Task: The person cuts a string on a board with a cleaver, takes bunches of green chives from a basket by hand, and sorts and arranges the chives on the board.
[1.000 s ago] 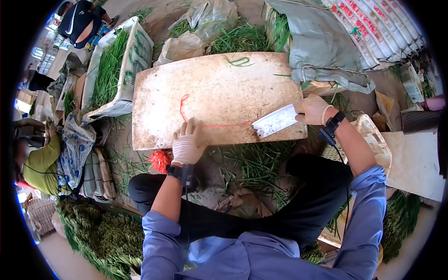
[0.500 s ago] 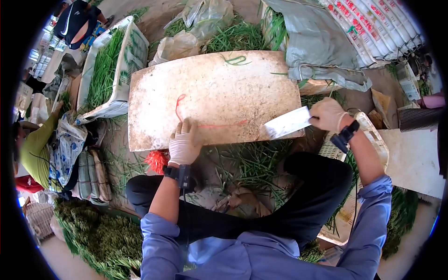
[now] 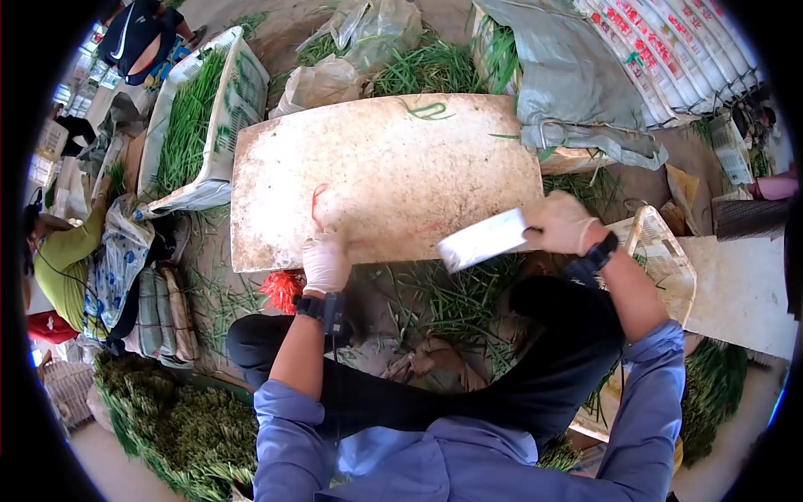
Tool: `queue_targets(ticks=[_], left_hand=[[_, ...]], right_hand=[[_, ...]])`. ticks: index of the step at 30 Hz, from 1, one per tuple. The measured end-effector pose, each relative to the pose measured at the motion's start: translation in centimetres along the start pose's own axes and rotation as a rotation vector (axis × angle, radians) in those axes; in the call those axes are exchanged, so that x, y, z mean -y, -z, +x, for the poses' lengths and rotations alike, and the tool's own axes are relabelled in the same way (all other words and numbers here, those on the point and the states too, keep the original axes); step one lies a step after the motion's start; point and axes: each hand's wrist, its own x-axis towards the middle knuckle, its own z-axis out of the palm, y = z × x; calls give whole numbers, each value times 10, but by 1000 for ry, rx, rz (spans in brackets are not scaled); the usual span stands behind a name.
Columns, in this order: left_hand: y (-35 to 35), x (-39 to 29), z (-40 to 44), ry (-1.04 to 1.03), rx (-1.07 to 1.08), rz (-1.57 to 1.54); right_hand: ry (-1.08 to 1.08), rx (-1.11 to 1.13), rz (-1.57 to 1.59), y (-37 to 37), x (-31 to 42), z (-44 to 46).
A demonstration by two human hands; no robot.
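Observation:
My gloved right hand (image 3: 562, 224) grips what looks like a cleaver, its broad bright blade (image 3: 483, 239) pointing left over the board's front right edge. The dark end of the blade shows at my fingers; its handle is hidden in my fist. At the front left edge of the white, dirt-specked board (image 3: 376, 151) is my gloved left hand (image 3: 326, 261), its fingers smeared by motion. A thin red string (image 3: 318, 205) lies on the board, running in a loop down to my left fingertips. Its blurred other part stretches right across the board.
Beyond the board's left end stands a white crate (image 3: 222, 109) of long green stalks. A bundle of red strings (image 3: 281, 290) hangs below the front left edge. Cut greens (image 3: 460, 301) litter the ground by my legs. A person in a yellow-green top (image 3: 63, 272) works at left.
My right hand has brought the blade left and slightly down. The left hand has drawn back a little toward the front edge, its fingers no longer spread flat. The string has shifted slightly.

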Motion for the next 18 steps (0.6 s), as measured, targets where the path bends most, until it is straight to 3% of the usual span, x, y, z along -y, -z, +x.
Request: queue_targets(ticks=[5, 7, 16, 18], left_hand=[[-17, 7, -1, 49, 57, -81], [-22, 10, -1, 71, 47, -91], [-1, 14, 4, 147, -90, -104], [4, 14, 6, 159, -87, -108]], right_hand=[[-397, 157, -150, 40, -79, -28], [-417, 172, -156, 42, -84, -21], [-93, 249, -58, -18, 7, 82], [112, 134, -41, -36, 39, 90]])
